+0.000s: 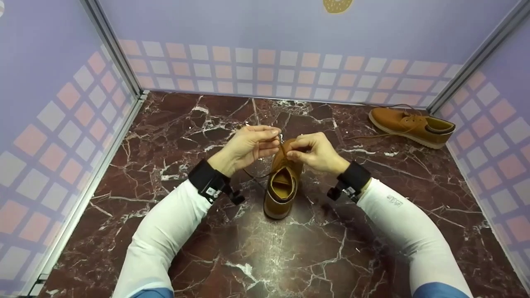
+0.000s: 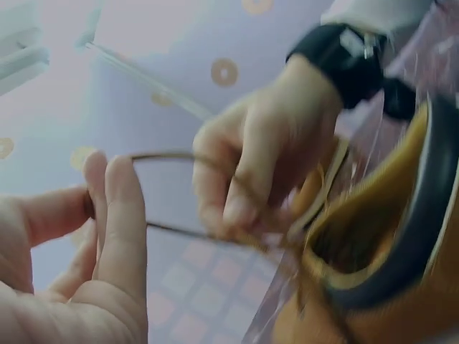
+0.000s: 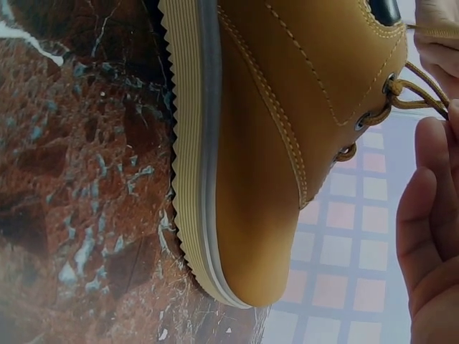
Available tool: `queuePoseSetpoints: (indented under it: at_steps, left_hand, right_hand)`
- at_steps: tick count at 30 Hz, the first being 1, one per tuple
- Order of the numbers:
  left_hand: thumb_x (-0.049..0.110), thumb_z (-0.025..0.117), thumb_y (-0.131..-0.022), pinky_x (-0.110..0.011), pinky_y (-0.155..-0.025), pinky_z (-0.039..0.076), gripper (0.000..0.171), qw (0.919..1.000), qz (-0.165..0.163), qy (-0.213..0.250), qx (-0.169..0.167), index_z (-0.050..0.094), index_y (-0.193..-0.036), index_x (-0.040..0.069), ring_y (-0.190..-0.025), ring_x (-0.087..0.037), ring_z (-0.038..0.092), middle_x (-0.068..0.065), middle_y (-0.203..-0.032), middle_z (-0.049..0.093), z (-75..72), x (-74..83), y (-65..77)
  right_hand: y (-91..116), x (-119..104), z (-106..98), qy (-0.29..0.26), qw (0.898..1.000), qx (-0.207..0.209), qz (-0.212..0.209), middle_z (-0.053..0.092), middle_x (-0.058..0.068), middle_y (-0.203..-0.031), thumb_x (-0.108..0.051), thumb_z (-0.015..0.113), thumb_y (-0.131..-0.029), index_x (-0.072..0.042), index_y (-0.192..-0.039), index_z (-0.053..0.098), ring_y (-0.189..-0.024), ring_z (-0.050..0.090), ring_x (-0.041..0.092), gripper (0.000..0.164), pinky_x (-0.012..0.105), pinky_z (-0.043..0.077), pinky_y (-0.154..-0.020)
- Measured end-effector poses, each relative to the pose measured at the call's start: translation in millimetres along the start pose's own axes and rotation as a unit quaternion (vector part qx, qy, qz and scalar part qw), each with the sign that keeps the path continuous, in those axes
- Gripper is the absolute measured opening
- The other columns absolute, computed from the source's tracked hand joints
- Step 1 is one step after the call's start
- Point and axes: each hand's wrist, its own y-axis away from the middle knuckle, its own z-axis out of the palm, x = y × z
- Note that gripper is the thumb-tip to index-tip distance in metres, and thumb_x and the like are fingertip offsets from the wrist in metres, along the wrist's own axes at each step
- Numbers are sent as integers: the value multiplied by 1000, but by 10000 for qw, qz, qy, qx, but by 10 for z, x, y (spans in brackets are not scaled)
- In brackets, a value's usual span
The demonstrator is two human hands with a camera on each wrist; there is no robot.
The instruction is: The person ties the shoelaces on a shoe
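The tan leather shoe with cream ridged sole [image 1: 278, 205] stands upright on the dark red marbled surface [image 1: 290, 256], its toe directed to the far edge. The left hand [image 1: 250, 145] and the right hand [image 1: 315, 153] are above its front part. Each grip is clamped with fingertips on the thin brown lace [image 2: 168, 155]. A matching tan shoe [image 1: 414, 124] lies near the far right corner.
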Motion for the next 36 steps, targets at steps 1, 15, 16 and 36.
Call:
queuePoseSetpoints:
  at_steps: [1, 15, 16, 36]
  left_hand:
    - [-2, 59, -113, -27, -75, 71, 27, 10000, 22, 93, 13, 81, -101, 7, -73, -13, 79, -6, -87, 82, 35, -16, 4]
    - [-3, 56, -114, -29, -78, 72, 22, 9972, 114, 743, -60, 74, -103, 6, -77, -15, 81, -8, -92, 79, 470, -127, 107]
    - [-3, 56, -114, -29, -77, 71, 23, 9969, 124, 771, -57, 74, -103, 6, -77, -15, 81, -7, -92, 79, 485, -123, 107]
    - [-14, 57, -108, -22, -74, 69, 30, 9983, 88, 378, -427, 74, -97, 9, -78, -14, 81, -6, -89, 80, 369, -319, 89]
  right_hand:
    - [-2, -6, -1, 8, 10000, -3, -17, 78, 17, -81, 1, 88, -93, -1, -100, 89, -72, 63, 5, 8, 14, 53, -66]
    - [-5, -10, -5, -10, 10000, 59, -62, 69, 18, -74, 17, 75, -86, 0, -82, 81, -67, 56, 2, 18, 16, 44, -62]
    - [-2, -14, -4, -17, 10000, 78, -31, 70, 19, -74, 17, 75, -86, 1, -81, 80, -67, 57, 2, 17, 16, 45, -62]
    - [-26, 47, -86, -173, 9987, -466, -59, 78, 13, -84, -18, 82, -103, 3, -100, 84, -74, 63, 0, 21, 11, 49, -66]
